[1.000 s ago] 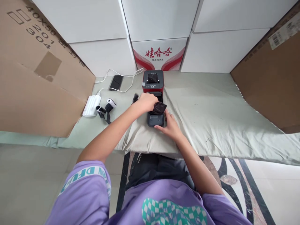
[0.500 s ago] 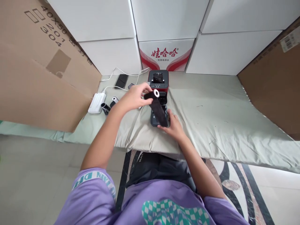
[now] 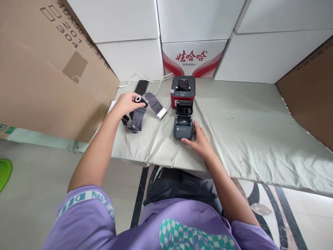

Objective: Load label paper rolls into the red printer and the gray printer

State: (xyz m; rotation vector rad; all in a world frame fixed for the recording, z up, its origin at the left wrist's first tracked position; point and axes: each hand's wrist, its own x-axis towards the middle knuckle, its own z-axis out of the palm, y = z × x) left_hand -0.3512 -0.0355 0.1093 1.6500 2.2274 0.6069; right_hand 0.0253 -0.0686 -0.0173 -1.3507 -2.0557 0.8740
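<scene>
My left hand (image 3: 127, 104) pinches a black label roll (image 3: 138, 118) with a white core, over the left part of the cloth. Its loose black strip hangs down toward the cloth. My right hand (image 3: 199, 143) rests against the right side and front corner of a small dark grey label printer (image 3: 183, 132), thumb at the front and fingers apart. The printer's lid (image 3: 184, 108) is flipped up toward the back, so its bay shows. Another black label roll (image 3: 154, 102), with a white core end, lies unrolled to the left of the printer.
Behind the lid stands a red and black printer (image 3: 183, 86). A dark phone (image 3: 142, 86) and a white cable (image 3: 156, 82) lie at the back left. White boxes (image 3: 189, 21) line the back; cardboard boxes (image 3: 52, 86) stand at both sides.
My left hand has carried the black label roll from above the small printer leftward, near the other rolls. The printer's bay is now uncovered. My right hand stays at the printer.
</scene>
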